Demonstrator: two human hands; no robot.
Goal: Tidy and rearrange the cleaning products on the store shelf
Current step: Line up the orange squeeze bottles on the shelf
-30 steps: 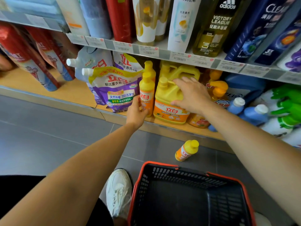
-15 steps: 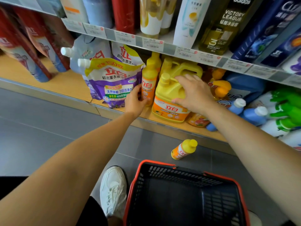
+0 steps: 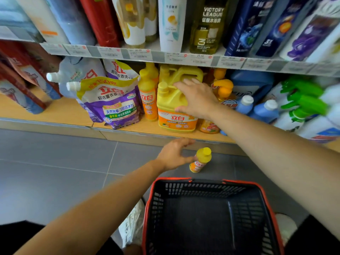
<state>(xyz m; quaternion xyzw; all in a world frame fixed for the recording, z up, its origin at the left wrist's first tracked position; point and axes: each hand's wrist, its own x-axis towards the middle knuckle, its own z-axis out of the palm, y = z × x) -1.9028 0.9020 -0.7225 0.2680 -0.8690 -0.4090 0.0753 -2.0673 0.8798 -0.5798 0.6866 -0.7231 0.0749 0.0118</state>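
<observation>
You are looking down at the bottom shelf [image 3: 46, 111] of a store rack, and your right hand [image 3: 196, 98] is lying over the shoulder of a large yellow detergent jug [image 3: 174, 116], its fingers fairly straight across the moulded handle and its thumb pressing against the front just above the orange label. That jug is standing upright near the shelf's front edge, with a tall yellow-and-orange dish soap bottle [image 3: 148, 96] standing just beside it on its left and a purple laundry refill pouch [image 3: 114, 105] leaning further left. An orange pump bottle [image 3: 222, 87] is showing behind your right wrist, and blue white-capped bottles [image 3: 265, 111] and green trigger sprayers [image 3: 305, 100] are crowding the shelf to the right, several of them tilted. Your left hand [image 3: 174, 153] is reaching low over the grey tiled floor [image 3: 55, 162], fingers spread and gently curved, with the thumb tip arriving at the side of a small yellow-capped bottle [image 3: 201, 159]; the fingers are not wrapping it. That small bottle is leaning on the floor just in front of the shelf base, between the shelf and a black shopping basket with a red rim [image 3: 202, 181]. Price tags [image 3: 139, 53] are running along the shelf edge above, under a row of shampoo bottles [image 3: 171, 24]. A white shoe [image 3: 132, 223] is showing beside the basket's left wall.
</observation>
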